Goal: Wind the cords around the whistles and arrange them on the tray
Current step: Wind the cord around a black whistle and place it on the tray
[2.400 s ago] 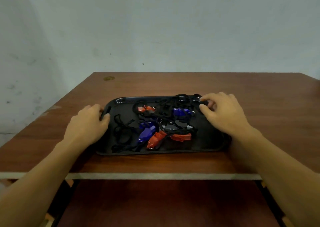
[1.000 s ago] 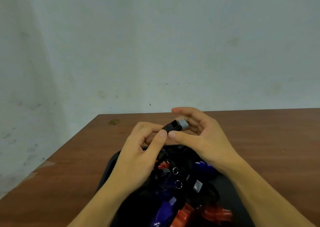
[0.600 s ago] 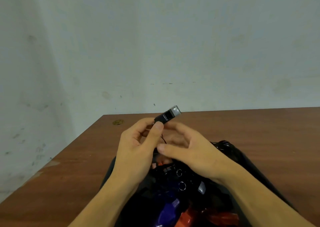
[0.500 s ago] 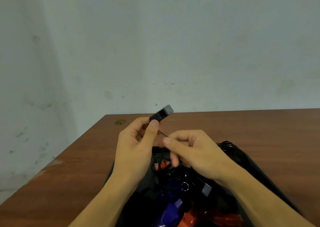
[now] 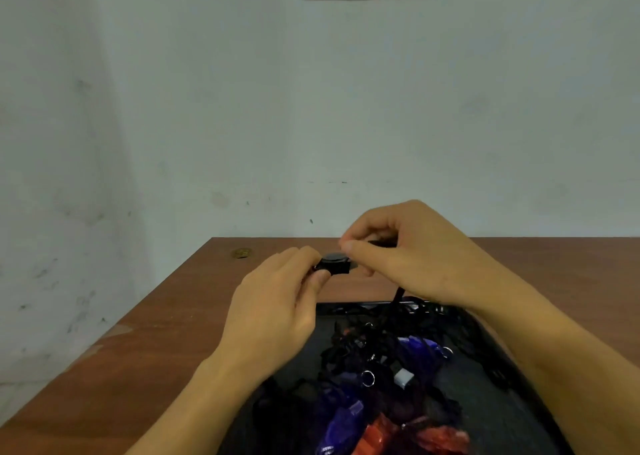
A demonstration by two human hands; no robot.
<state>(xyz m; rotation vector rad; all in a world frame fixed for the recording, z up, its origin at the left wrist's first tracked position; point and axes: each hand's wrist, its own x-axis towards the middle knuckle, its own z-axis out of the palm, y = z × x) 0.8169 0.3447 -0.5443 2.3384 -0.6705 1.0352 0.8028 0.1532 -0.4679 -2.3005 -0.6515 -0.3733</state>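
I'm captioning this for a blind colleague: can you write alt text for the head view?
Two hands hold a black whistle above a wooden table: the left hand pinches it while the right hand holds its black cord. Below, a black tray holds tangled blue and red whistles.

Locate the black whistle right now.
Head view, centre: the black whistle is held above the table, pinched between left hand and right hand, beyond the tray.

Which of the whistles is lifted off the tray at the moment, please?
The black whistle, pinched by the left hand; the blue whistles and red whistles lie on the tray.
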